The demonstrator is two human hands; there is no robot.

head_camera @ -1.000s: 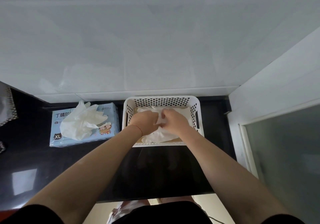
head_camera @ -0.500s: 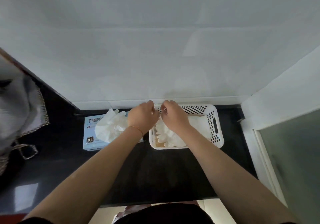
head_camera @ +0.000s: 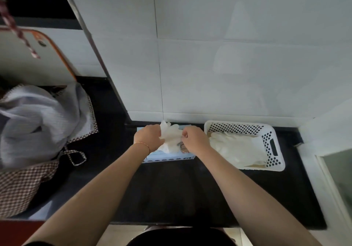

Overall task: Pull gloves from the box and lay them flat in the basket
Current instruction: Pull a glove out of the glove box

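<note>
Both hands have left the white basket, where gloves lie flat; left hand and right hand now pinch a crumpled glove above the glove box on the counter; another pull is probably beginning.

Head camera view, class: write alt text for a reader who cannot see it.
Both hands, left hand and right hand, grip a white glove bunched above the blue glove box on a black counter. To its right, a white perforated basket holds gloves in the basket.
</note>
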